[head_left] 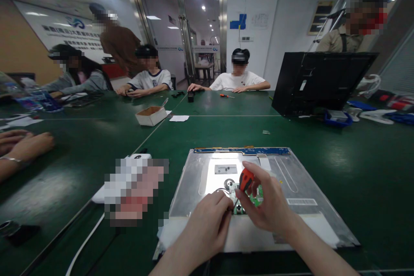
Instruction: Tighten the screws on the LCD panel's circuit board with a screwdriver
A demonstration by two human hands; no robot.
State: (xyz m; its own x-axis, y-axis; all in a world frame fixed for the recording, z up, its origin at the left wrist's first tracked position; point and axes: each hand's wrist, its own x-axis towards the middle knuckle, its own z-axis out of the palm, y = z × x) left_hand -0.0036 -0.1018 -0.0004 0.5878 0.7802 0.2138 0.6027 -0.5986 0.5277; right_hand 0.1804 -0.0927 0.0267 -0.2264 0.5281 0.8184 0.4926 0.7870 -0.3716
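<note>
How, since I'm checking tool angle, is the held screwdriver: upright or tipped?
Tipped: the screwdriver slants in the right hand, its handle leaning rightward.

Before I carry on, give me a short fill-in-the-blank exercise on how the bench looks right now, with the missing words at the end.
1. The right hand grips the screwdriver with its shaft pointing ____, not up.
2. The left hand is close against the small circuit board, which is mostly coloured ____.
3. A narrow blue strip runs along the metal panel at its ____ edge, away from the wearer.
4. The open box stands toward the picture's ____ side.

Missing words: down; green; far; left.
</note>
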